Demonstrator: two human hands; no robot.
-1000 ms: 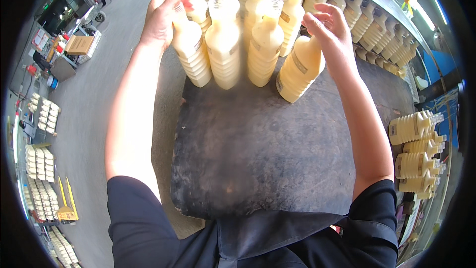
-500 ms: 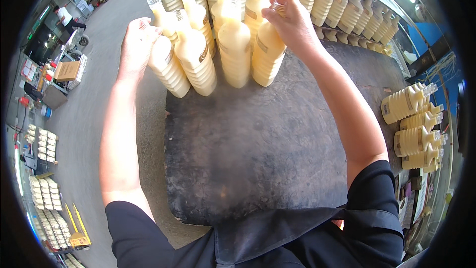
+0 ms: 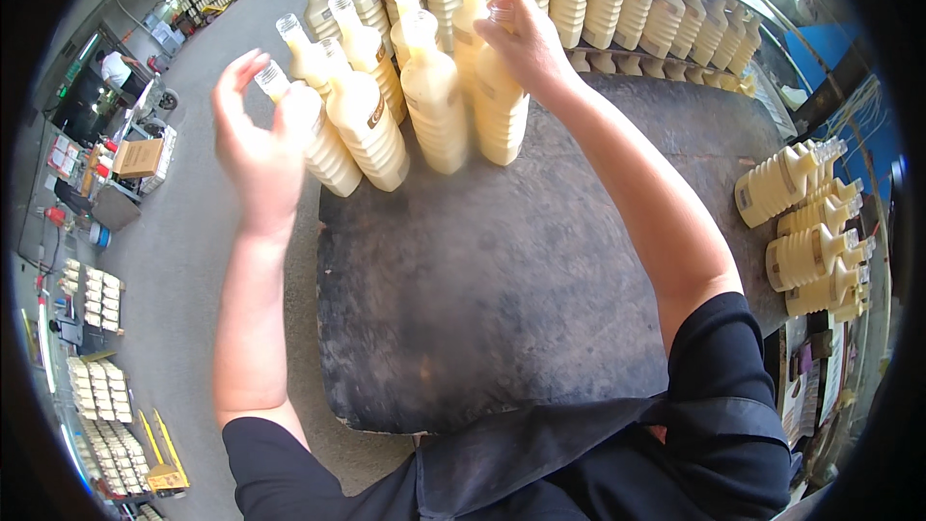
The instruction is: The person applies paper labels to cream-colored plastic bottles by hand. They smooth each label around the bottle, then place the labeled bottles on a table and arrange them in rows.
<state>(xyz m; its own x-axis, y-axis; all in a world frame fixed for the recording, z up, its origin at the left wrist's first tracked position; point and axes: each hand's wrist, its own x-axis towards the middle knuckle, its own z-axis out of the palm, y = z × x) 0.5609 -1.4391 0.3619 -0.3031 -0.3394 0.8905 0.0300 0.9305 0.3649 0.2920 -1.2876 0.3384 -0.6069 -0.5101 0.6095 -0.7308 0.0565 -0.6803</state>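
On the far-left part of the dark surface (image 3: 502, 309), the right hand (image 3: 529, 46) has its fingers clasped around the neck of a cream-coloured ribbed bottle (image 3: 501, 121). Near that surface's far-left corner, the left hand (image 3: 256, 147) holds its fingers parted beside the leftmost bottle (image 3: 331, 160), any contact unclear; a bottle row (image 3: 605, 5) lines the surface's far side.

Eight cream bottles (image 3: 367, 130) stand at 11 o'clock, flanked by one left hand (image 3: 254, 156) and one right hand (image 3: 531, 50); at least five more bottles (image 3: 770, 187) cluster at 3, one white-shirted person (image 3: 119, 70) and one cardboard box (image 3: 137, 157) near 10.
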